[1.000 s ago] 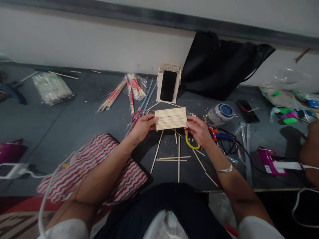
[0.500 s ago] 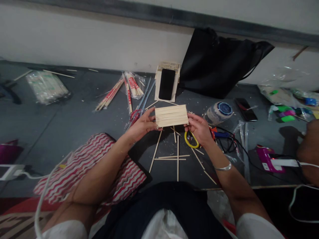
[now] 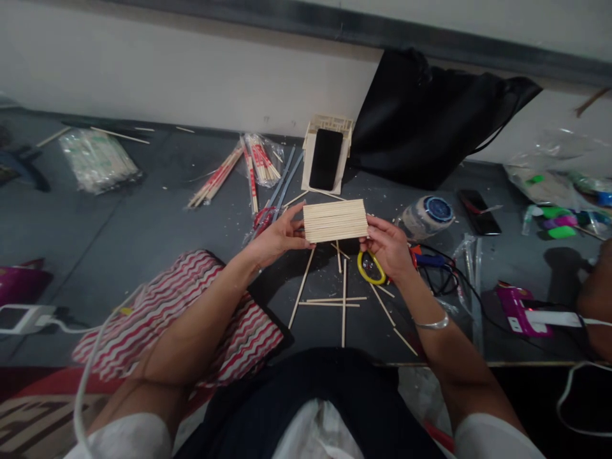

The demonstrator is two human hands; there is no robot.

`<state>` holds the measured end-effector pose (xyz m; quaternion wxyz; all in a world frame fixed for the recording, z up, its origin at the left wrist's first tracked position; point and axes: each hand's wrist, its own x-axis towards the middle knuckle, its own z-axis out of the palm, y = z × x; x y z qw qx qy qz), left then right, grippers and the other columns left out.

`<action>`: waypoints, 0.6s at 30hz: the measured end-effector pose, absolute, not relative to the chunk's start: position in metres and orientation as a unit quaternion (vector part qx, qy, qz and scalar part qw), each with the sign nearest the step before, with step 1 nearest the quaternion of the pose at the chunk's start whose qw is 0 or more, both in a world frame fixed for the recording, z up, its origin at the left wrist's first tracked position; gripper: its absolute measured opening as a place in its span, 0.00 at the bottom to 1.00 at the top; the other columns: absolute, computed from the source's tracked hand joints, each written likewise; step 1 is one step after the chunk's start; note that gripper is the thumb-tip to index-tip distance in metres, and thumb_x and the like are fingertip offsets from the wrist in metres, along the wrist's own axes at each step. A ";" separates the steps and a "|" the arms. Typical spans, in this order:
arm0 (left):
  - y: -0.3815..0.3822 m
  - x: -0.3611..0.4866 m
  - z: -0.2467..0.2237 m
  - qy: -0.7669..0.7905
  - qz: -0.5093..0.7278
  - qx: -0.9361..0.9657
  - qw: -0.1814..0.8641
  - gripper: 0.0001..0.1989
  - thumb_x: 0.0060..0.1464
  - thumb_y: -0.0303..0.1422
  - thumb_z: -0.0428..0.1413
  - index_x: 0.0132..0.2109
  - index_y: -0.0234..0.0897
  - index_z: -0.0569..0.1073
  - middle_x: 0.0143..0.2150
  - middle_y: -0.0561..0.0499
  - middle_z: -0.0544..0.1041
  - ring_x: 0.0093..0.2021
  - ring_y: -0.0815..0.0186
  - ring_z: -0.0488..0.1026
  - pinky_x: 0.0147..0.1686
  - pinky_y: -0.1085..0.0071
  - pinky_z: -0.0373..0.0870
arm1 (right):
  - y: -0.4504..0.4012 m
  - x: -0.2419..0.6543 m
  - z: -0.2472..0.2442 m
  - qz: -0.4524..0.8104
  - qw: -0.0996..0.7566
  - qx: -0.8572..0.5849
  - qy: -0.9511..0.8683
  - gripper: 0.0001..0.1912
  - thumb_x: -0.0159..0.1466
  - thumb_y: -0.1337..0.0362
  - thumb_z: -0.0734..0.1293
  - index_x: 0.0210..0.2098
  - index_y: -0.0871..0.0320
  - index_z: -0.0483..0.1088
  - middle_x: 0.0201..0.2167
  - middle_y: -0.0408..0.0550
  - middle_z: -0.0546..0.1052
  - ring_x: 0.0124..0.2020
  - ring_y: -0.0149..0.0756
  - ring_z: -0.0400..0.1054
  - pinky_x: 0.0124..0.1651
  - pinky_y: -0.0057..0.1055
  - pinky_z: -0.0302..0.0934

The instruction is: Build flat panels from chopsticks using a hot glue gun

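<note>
A flat rectangular panel of pale wooden sticks [image 3: 335,220], laid side by side, is held up above the dark table. My left hand [image 3: 282,236] grips its left end, fingers behind and thumb at the lower corner. At the right end, my right hand [image 3: 386,244] pinches the panel's edge. Loose sticks [image 3: 344,303] lie on the table below it, some crossing. Yellow-handled scissors [image 3: 371,268] rest beside my right hand. Behind the panel, a black phone [image 3: 326,159] leans on a pale stick-built stand [image 3: 340,182].
Packs of sticks [image 3: 99,160] and red-marked sticks [image 3: 261,159] lie at the back left. A striped cloth [image 3: 191,306] is near my left forearm. On the right are a blue-lidded jar [image 3: 437,210], another phone [image 3: 479,213], cables and a purple power strip [image 3: 521,311]. A black bag [image 3: 430,121] leans on the wall.
The whole view has shifted slightly, so most things appear a little further right. Both hands still hold the panel, its face tilted slightly more toward the camera.
</note>
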<state>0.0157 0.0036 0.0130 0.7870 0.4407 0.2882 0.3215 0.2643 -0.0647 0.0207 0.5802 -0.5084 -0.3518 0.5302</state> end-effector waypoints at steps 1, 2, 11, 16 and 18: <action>0.004 0.016 0.012 0.290 0.320 0.441 0.787 0.50 0.36 0.22 0.73 0.67 0.47 0.67 0.54 0.45 0.81 0.48 0.56 0.81 0.46 0.65 0.80 | -0.065 0.264 0.021 0.531 0.580 -0.509 -0.351 0.18 0.48 0.59 0.78 0.38 0.53 0.79 0.25 0.41 0.76 0.26 0.32 0.68 0.24 0.29 0.64; 0.004 0.015 0.012 0.291 0.319 0.440 0.787 0.50 0.36 0.22 0.73 0.67 0.47 0.67 0.53 0.45 0.82 0.47 0.56 0.81 0.46 0.65 0.80 | -0.065 0.264 0.021 0.531 0.579 -0.509 -0.352 0.18 0.48 0.59 0.78 0.38 0.53 0.79 0.25 0.41 0.76 0.26 0.32 0.68 0.24 0.29 0.64; 0.002 0.013 0.015 0.267 0.322 0.426 0.802 0.44 0.42 0.23 0.72 0.66 0.46 0.68 0.52 0.45 0.82 0.48 0.55 0.82 0.50 0.61 0.79 | -0.065 0.267 0.019 0.532 0.585 -0.492 -0.364 0.17 0.51 0.56 0.77 0.40 0.52 0.78 0.25 0.40 0.75 0.25 0.31 0.67 0.24 0.29 0.64; 0.002 0.014 0.017 0.261 0.340 0.423 0.799 0.42 0.42 0.21 0.70 0.65 0.42 0.70 0.50 0.46 0.83 0.51 0.55 0.81 0.53 0.61 0.78 | -0.065 0.268 0.020 0.530 0.598 -0.492 -0.346 0.18 0.50 0.57 0.78 0.40 0.52 0.79 0.26 0.39 0.76 0.25 0.30 0.67 0.23 0.28 0.63; 0.002 0.014 0.016 0.265 0.340 0.426 0.796 0.39 0.44 0.22 0.69 0.64 0.40 0.71 0.49 0.45 0.83 0.49 0.54 0.82 0.51 0.61 0.79 | -0.065 0.267 0.020 0.531 0.601 -0.490 -0.341 0.18 0.48 0.58 0.78 0.39 0.52 0.79 0.26 0.39 0.76 0.25 0.30 0.67 0.23 0.28 0.63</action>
